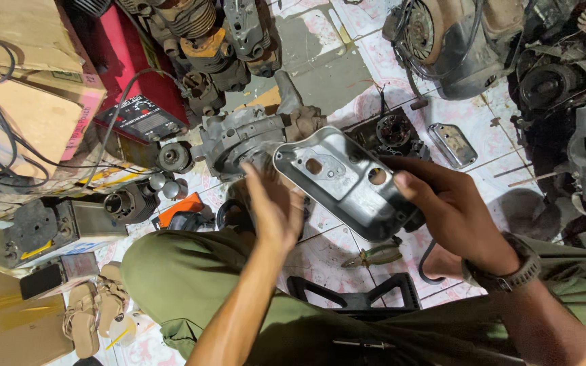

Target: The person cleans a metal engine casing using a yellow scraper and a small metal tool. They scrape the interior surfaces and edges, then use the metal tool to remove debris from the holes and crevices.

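Hands: 2, left hand [274, 210] and right hand [452, 213];
Metal engine cover [347, 179]: 1;
Small chrome cover [452, 144]: 1;
Pliers [374, 255]: 1;
Sandals [95, 308]: 2;
Wristwatch [510, 271]: 1;
Cardboard boxes [32, 68]: 2

Our left hand [272, 207] reaches forward on a bare forearm, palm turned inward, fingers straight and spread loosely, gripping nothing. Our right hand [452, 210] comes in from the right, a watch on its wrist, fingers curled closed and thumb pressed on top.
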